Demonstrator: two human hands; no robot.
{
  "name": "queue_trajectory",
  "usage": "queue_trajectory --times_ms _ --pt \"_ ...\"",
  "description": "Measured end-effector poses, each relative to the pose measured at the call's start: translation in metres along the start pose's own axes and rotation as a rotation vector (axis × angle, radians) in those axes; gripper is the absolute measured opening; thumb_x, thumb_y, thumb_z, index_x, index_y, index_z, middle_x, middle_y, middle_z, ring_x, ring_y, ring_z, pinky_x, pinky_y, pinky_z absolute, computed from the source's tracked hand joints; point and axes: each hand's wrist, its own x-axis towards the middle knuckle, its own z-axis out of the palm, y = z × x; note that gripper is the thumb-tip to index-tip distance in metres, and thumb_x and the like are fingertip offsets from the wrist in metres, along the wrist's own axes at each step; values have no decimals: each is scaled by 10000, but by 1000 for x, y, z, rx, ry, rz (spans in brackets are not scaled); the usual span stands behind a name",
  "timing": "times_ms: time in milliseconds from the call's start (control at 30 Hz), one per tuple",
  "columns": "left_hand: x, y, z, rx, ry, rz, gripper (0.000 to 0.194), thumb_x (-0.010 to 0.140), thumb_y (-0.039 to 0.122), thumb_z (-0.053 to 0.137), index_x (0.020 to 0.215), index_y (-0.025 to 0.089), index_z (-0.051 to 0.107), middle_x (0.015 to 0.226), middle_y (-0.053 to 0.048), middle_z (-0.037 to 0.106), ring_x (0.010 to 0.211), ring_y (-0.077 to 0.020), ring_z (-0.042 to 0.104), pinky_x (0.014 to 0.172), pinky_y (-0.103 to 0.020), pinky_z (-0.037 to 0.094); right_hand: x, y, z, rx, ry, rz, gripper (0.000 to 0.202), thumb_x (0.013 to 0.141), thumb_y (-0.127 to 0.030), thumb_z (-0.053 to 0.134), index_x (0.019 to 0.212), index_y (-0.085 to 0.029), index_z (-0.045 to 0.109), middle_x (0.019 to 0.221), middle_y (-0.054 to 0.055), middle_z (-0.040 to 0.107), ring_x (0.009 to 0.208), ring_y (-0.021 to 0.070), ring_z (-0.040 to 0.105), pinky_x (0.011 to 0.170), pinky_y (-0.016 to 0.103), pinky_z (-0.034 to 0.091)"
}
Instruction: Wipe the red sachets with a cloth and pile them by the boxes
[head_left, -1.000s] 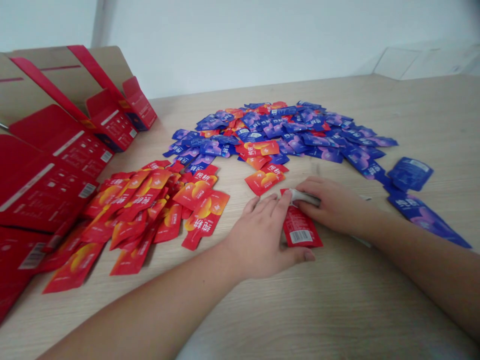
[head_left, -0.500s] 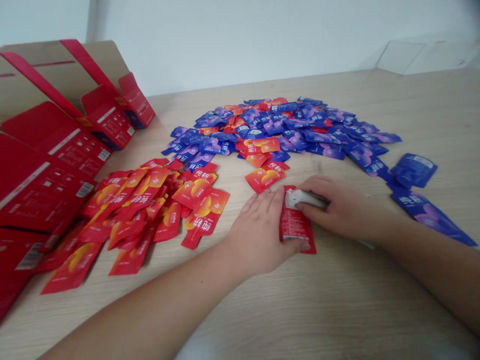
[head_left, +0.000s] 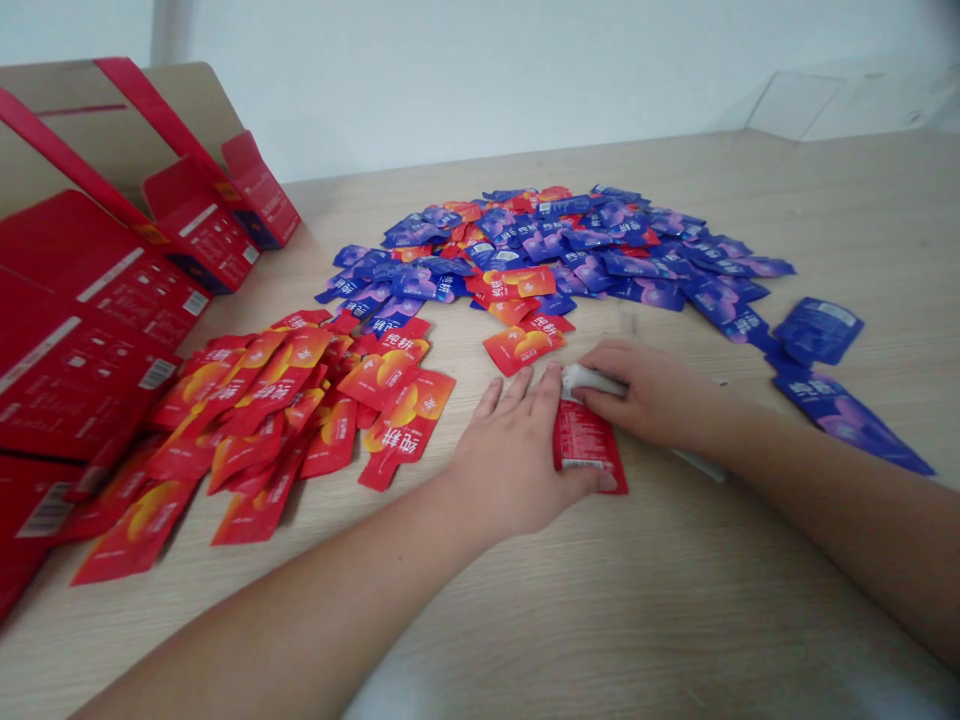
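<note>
The left hand (head_left: 517, 470) lies palm down on the table (head_left: 525, 620), its fingers slightly spread and its thumb out over the lower part of a red packet (head_left: 589, 440). The packet lies flat between the hands, barcode and small print facing up, its left edge against the left hand. The right hand (head_left: 649, 392) is closed around a pale tool (head_left: 600, 383), whose rounded end lies over the packet's top, close to the left fingertips. A thin pale strip (head_left: 701, 465) shows under the right forearm. At the left stand red boxes (head_left: 97, 300) in a row, printed with white text and barcodes, the smaller ones at the far end with raised flaps. Behind them rises a tan board (head_left: 195, 105) crossed by red bands; what the boxes hold is hidden from this angle. Just beside the boxes, red pouches (head_left: 277, 390) with orange fruit prints lie heaped and overlapping on the table, some nearest the boxes touching them. Farther back, blue pouches (head_left: 652, 265) form a wide, curved heap with some red ones mixed in, and a few trail off to the right. At the far right, against the wall (head_left: 450, 80), sits a pale clear case (head_left: 795, 105); its contents cannot be made out.
</note>
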Motion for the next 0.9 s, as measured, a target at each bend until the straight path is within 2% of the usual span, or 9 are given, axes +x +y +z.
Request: queue_trajectory --times_ms 133,267,367,500,567,633,700,800,900 --pt "-1 -1 1 11 1 10 1249 911 822 663 1780 95 137 1833 -185 255 1717 -380 210 1406 -591 143 4 8 -4 -131 62 41 256 1046 -437 570 990 -239 722 1073 142 760 1013 356 701 878 491 530" --pt "-5 -2 -1 26 -47 58 1230 913 833 632 1779 102 155 1850 -172 185 1732 -372 145 1409 -612 74 -2 -1 -14 -141 202 76 203 1033 -416 600 931 -255 669 969 107 745 914 321 688 782 443 498" --pt "-7 -4 -2 25 -76 90 1249 921 841 612 1780 81 118 1857 -177 112 1742 -356 74 1413 -603 53 -11 -9 -22 -86 232 70 182 1013 -408 636 910 -259 647 905 80 726 839 298 671 724 425 473" --pt "-7 -4 -3 2 -94 123 1350 864 854 688 1779 71 76 1859 -190 21 1741 -350 -4 1418 -571 91 -22 -19 -31 103 103 -25 173 964 -360 685 1098 -253 711 998 60 763 865 275 697 744 404 512" --pt "-5 -3 -4 -20 -94 100 1371 839 850 727 1773 70 94 1852 -223 78 1739 -356 64 1416 -574 107 -25 -25 -33 227 -84 -79 229 955 -323 706 1176 -263 719 1075 43 782 926 255 717 797 387 546" --pt "-3 -2 -5 -45 -93 82 1392 810 840 773 1761 59 123 1836 -257 150 1730 -357 151 1415 -572 127 -26 -32 -33 303 -314 -128 212 932 -227 716 1138 -272 740 1138 27 792 1023 240 726 896 376 563" --pt "-1 -1 -7 -58 -88 84 1394 780 808 829 1750 55 168 1828 -265 189 1721 -355 203 1416 -562 146 -24 -38 -30 298 -426 -161 210 889 -142 717 1052 -268 758 1149 29 798 1090 251 725 985 395 557" --pt "0 0 -9 -63 -85 92 1391 781 778 856 1748 44 179 1827 -261 195 1717 -358 218 1415 -564 160 -18 -38 -24 229 -330 -162 252 885 -144 722 1104 -256 773 1232 70 793 1178 300 716 1075 446 540" --pt "0 -1 -9 -68 -79 93 1408 806 791 832 1756 22 133 1821 -278 188 1715 -362 223 1413 -563 169 -11 -27 -16 132 -213 -108 289 970 -235 674 1247 -228 756 1301 110 772 1221 329 705 1103 470 532"
